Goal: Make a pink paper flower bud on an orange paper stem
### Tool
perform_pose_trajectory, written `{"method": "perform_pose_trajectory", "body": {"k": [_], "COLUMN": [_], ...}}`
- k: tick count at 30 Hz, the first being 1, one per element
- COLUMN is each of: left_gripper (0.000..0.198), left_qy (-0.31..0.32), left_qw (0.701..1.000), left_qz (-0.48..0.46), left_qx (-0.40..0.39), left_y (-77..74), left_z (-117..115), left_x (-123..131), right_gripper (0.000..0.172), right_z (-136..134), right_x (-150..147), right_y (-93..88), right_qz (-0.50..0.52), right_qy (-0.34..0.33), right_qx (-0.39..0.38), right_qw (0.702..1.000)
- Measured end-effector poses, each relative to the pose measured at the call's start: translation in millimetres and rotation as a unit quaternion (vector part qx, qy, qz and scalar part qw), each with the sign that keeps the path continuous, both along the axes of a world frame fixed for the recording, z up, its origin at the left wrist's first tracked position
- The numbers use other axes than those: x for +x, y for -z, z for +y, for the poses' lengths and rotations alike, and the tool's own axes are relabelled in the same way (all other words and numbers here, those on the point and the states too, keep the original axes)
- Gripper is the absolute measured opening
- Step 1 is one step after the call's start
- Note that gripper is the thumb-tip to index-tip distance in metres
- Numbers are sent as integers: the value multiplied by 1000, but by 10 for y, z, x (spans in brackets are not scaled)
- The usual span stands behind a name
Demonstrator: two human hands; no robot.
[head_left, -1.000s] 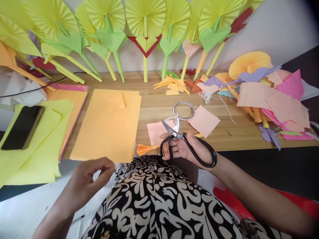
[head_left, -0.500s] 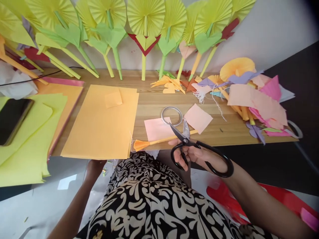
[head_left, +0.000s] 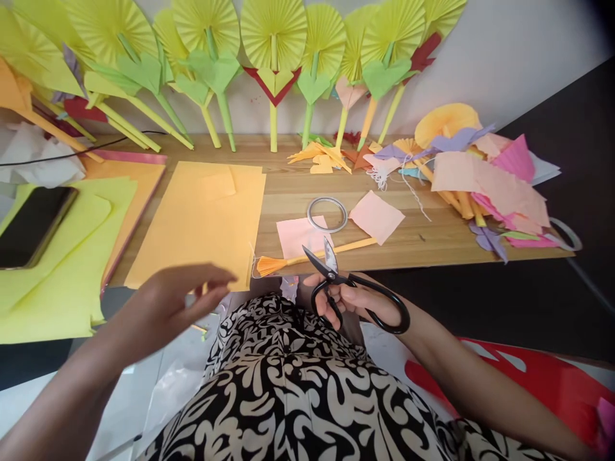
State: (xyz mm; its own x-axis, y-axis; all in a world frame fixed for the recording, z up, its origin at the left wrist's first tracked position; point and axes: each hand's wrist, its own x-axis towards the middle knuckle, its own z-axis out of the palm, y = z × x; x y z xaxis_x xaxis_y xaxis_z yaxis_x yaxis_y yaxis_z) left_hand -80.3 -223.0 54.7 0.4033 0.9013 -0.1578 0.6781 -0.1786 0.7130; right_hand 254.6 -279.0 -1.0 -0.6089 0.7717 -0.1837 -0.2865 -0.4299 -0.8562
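In my right hand point(head_left: 353, 299) is a pair of black-handled scissors point(head_left: 331, 276), fingers through the handles and blades parted, pointing away from me. My left hand point(head_left: 185, 294) hovers over the front edge of a stack of orange paper point(head_left: 196, 224), fingers apart and holding nothing. A small orange paper square point(head_left: 218, 182) lies on that stack. Beyond the scissors are a pink paper piece point(head_left: 295, 235), a second pink square point(head_left: 379, 216) and a silver tape roll point(head_left: 327, 214). An orange paper stick with a fringed end point(head_left: 273, 264) lies along the table's front edge.
Yellow pleated paper fans on stems point(head_left: 273, 38) lean along the wall. A heap of coloured paper pieces point(head_left: 490, 186) fills the right end of the wooden table point(head_left: 283, 182). A phone point(head_left: 36, 224) rests on yellow paper point(head_left: 62, 288) at left.
My left hand has risen from below the table edge to above the orange stack's front. My right hand has shifted slightly left with the scissors.
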Motion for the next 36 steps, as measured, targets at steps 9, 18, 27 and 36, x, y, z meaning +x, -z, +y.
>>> {"method": "perform_pose_trajectory", "body": {"k": [9, 18, 27, 36], "left_gripper": [20, 13, 15, 17], "left_qy": [320, 391, 387, 335], "left_qw": [921, 881, 881, 888], "left_qz": [-2, 77, 19, -3], "left_qx": [221, 256, 271, 314], "left_y": [293, 424, 432, 10], "left_z": [1245, 1370, 1555, 1615], "left_x": [1618, 1921, 1862, 1654], "right_gripper": [49, 61, 51, 51], "right_z": [43, 109, 91, 613], "right_x": [-125, -171, 897, 1313], "right_y": [-49, -149, -608, -703], "right_qz": [-4, -81, -544, -878], "right_qy": [7, -49, 179, 99], "right_qx": [8, 29, 154, 278], "right_qw": [1000, 995, 805, 378]}}
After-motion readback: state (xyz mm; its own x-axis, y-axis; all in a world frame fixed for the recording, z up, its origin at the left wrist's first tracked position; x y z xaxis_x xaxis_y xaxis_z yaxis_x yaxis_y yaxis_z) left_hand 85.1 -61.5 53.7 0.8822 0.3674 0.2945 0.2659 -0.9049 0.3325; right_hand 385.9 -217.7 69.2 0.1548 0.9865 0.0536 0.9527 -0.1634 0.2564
